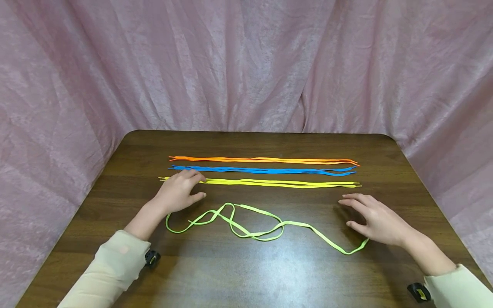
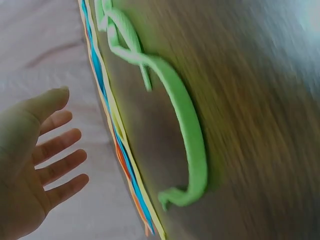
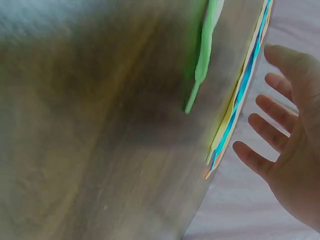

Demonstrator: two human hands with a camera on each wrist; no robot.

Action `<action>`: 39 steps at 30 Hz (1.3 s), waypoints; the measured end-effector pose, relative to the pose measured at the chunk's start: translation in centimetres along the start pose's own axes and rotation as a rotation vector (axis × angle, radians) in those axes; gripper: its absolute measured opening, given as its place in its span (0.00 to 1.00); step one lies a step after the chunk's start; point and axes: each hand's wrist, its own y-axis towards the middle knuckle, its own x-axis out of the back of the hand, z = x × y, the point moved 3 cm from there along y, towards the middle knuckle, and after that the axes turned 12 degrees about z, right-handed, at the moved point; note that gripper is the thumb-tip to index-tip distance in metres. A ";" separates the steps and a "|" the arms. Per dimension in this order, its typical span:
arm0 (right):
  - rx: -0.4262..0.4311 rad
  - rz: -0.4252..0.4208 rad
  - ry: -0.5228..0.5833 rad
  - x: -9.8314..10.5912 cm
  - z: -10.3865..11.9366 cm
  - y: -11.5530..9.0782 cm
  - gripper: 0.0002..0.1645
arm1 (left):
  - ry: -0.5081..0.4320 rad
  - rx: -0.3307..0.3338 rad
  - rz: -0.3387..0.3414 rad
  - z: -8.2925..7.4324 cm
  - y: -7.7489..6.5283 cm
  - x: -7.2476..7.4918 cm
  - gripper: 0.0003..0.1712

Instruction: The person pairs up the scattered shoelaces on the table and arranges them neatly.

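A light green shoelace (image 1: 265, 234) lies in loose, crossing loops on the near half of the table. My left hand (image 1: 179, 191) is over its left end, fingers spread and holding nothing; in the head view it overlaps the yellow shoelaces (image 1: 269, 183). In the left wrist view that hand (image 2: 40, 150) shows its fingers apart, clear of the green lace (image 2: 187, 130). My right hand (image 1: 375, 218) hovers by the green lace's right end, also with nothing in its fingers. The lace's tip (image 3: 189, 102) shows apart from the right hand (image 3: 285, 120) in the right wrist view.
Behind the yellow pair, blue shoelaces (image 1: 262, 170) and orange shoelaces (image 1: 265, 160) lie stretched straight, side by side across the table. The brown wooden table (image 1: 231, 278) has rounded far corners. A pink curtain (image 1: 246, 64) hangs behind it and along both sides.
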 end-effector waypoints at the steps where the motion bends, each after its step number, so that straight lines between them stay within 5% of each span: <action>1: -0.004 0.008 0.004 -0.1 0.3 -0.1 0.33 | 0.003 -0.017 0.003 -0.4 0.1 0.0 0.21; 17: 0.030 0.030 -0.006 -2.3 4.3 -1.6 0.30 | 0.027 -0.200 0.060 -5.9 2.2 -1.0 0.22; 27: 0.036 0.012 -0.007 -2.7 5.0 -2.4 0.26 | 0.060 -0.304 0.081 -8.8 3.3 -2.2 0.21; 39: 0.125 -0.028 -0.002 -2.7 4.8 -2.3 0.19 | 0.066 -0.352 0.073 -11.2 4.4 -2.5 0.18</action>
